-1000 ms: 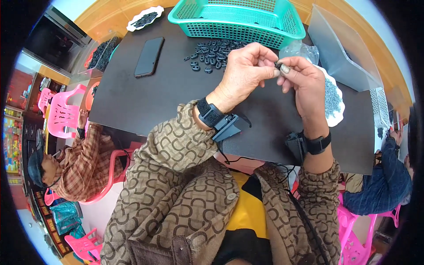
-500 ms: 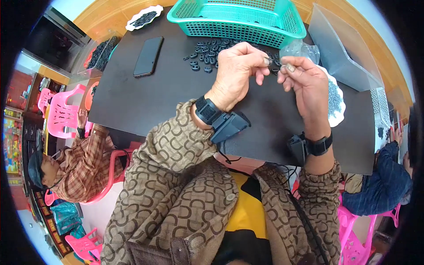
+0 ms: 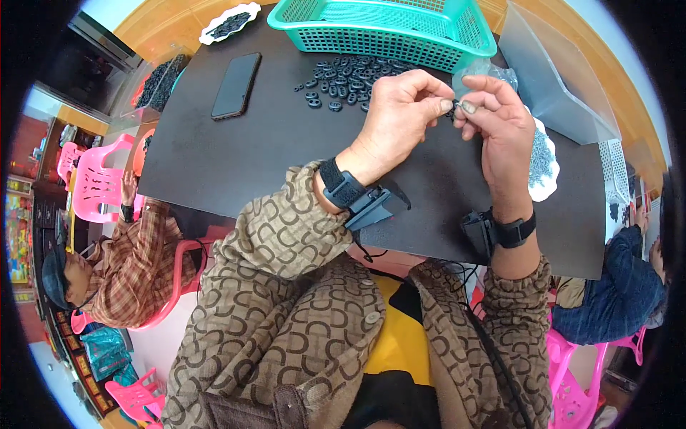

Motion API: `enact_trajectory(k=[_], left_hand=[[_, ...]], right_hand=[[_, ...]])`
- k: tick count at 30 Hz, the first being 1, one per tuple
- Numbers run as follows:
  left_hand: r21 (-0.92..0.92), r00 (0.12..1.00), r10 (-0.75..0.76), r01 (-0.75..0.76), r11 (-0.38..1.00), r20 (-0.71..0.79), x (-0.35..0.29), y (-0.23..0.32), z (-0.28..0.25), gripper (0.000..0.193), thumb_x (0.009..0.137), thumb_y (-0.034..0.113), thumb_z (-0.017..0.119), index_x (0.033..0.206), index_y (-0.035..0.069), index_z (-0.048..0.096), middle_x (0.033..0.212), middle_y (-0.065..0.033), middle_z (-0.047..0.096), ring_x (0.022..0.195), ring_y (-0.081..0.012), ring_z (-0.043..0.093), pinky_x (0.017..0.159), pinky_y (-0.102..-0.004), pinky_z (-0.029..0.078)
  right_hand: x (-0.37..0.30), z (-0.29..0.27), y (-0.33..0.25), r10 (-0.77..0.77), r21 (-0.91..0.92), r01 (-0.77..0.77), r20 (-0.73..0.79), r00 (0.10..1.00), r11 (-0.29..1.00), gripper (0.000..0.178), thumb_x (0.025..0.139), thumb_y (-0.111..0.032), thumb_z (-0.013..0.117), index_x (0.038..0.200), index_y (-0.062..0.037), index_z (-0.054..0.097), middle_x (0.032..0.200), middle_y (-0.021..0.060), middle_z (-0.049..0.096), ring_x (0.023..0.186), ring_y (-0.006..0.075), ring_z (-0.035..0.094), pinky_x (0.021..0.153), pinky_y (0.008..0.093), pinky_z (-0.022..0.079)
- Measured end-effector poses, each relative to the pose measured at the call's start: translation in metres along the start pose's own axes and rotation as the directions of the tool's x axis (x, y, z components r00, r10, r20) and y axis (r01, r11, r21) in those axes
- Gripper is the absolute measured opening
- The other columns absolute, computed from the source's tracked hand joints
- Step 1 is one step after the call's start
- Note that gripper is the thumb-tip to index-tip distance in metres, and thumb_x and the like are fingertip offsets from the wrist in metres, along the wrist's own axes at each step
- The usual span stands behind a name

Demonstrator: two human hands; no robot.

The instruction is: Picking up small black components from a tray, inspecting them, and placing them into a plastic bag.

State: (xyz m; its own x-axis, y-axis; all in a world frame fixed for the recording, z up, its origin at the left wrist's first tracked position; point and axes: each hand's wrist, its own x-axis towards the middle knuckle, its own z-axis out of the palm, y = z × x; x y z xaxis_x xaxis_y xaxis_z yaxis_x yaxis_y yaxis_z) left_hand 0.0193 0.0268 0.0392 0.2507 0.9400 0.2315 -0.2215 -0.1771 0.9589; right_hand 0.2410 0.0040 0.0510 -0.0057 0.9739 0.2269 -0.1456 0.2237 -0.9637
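Note:
My left hand [image 3: 404,114] is closed in a pinch above the table, with a small dark piece [image 3: 452,107] showing at its fingertips. Facing it, my right hand [image 3: 501,123] pinches thumb and forefinger together right against that piece. Whatever the right fingers hold is too small to make out. The fingertips of both hands nearly touch. Behind and left of my left hand lies a loose pile of small black oval pieces with two holes [image 3: 350,80]. Beside my right wrist, a white scalloped plate [image 3: 549,187] bears many tiny grey bits.
A green plastic basket [image 3: 386,39] stands at the back, with a crumpled clear bag [image 3: 493,71] and a translucent bin [image 3: 561,79] to its right. A phone [image 3: 236,86] and another white plate [image 3: 208,34] of black pieces lie left. People sit on both sides.
My left hand has moved right, and its fingertips have closed up to those of my right hand. The gap between them has nearly gone.

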Motion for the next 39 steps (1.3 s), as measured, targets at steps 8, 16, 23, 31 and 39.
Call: enact_trajectory(k=[8,16,23,31,39], left_hand=[[0.078,0.989,0.143,-0.145,0.986,0.03,0.003,-0.005,0.004,0.005,0.114,0.004,0.087,0.115,-0.001,0.087,0.095,-0.0021,0.082,0.077,-0.0095,0.072,0.065,-0.0296,0.059],[-0.501,0.973,-0.182,0.23,0.834,0.145,0.009,-0.004,-0.012,0.009,0.118,0.004,0.082,0.118,-0.005,0.082,0.099,-0.0102,0.083,0.077,-0.0174,0.079,0.058,-0.0321,0.063],[-0.56,0.952,-0.208,0.301,0.771,0.225,0.008,-0.008,-0.011,0.012,0.118,0.004,0.082,0.123,-0.007,0.082,0.099,-0.0113,0.082,0.078,-0.0193,0.08,0.06,-0.0339,0.064],[-0.477,0.966,-0.179,0.249,0.843,0.189,0.0,-0.004,-0.012,0.025,0.123,0.005,0.077,0.144,-0.009,0.079,0.111,-0.0109,0.082,0.088,-0.0208,0.08,0.073,-0.0356,0.068],[-0.514,0.983,-0.174,0.183,0.838,0.065,-0.001,-0.009,-0.015,0.017,0.115,-0.004,0.083,0.131,-0.01,0.082,0.11,-0.0158,0.086,0.086,-0.0218,0.083,0.066,-0.035,0.07]], right_hand=[[0.002,0.006,-0.007,-0.019,-0.03,0.02,0.018,1.0,0.999,0.037,0.115,0.005,0.078,0.151,0.0055,0.076,0.108,0.0066,0.085,0.089,0.0116,0.077,0.076,0.023,0.058],[-0.005,0.008,-0.009,-0.144,-0.269,0.149,0.037,0.989,0.952,0.023,0.115,-0.002,0.087,0.136,0.0043,0.088,0.117,0.0024,0.085,0.093,0.0082,0.073,0.081,0.0232,0.057],[-0.003,0.009,-0.002,-0.387,-0.425,0.4,0.121,0.914,0.812,0.011,0.114,-0.002,0.088,0.126,-0.0021,0.09,0.115,-0.0016,0.086,0.095,0.0042,0.074,0.08,0.0231,0.059],[-0.005,0.009,0.015,-0.247,-0.258,0.232,-0.03,0.968,0.938,0.016,0.123,-0.007,0.079,0.134,0.0029,0.084,0.112,0.0035,0.083,0.097,0.0109,0.074,0.085,0.0262,0.058],[-0.008,0.02,0.014,-0.195,-0.072,0.196,0.021,0.98,0.978,0.019,0.123,-0.007,0.079,0.137,0.0053,0.082,0.114,0.0071,0.085,0.099,0.012,0.076,0.086,0.0258,0.058]])
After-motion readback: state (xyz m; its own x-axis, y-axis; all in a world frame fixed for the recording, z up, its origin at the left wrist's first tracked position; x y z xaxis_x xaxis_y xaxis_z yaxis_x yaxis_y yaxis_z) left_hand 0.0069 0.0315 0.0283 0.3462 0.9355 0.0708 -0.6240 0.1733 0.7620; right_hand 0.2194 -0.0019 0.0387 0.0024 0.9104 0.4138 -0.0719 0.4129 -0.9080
